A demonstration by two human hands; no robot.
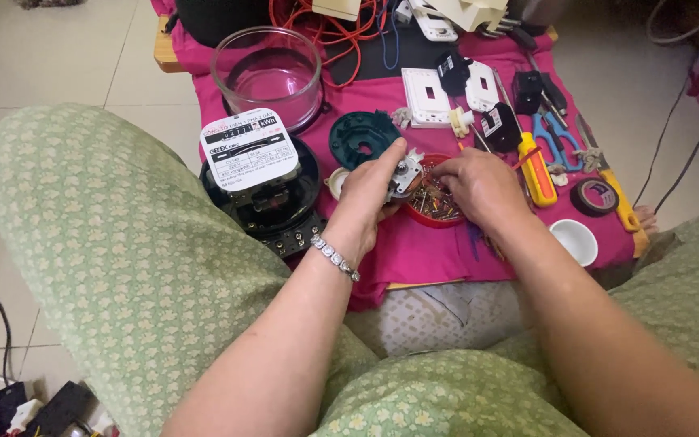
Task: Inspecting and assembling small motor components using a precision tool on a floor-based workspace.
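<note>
I'm working w/ an electric meter that's already taken apart: its black base w/ the white dial plate (251,158) is sitting near the left edge of the counter (414,251), the clear glass cover (267,71) is off and standing behind it toward the far-left corner, and a dark green round plate (362,137) is lying separate in the middle. My left hand (366,198) is gripping a small grey-white mechanism part (404,176), fingers closed round it, just above the red dish (430,206) of small screws and bits near the front edge. My right hand (479,186) is reaching into that dish w/ fingers pinched narrow; can't tell if it's got anything. So, by my guess, disassembly is mostly done and I'm fiddling w/ the small part; nothing is going back together yet. Hard to see: dish contents are tiny, my hands are covering most of the part, the far edge is cut off, and my knees are hiding the front edge.
</note>
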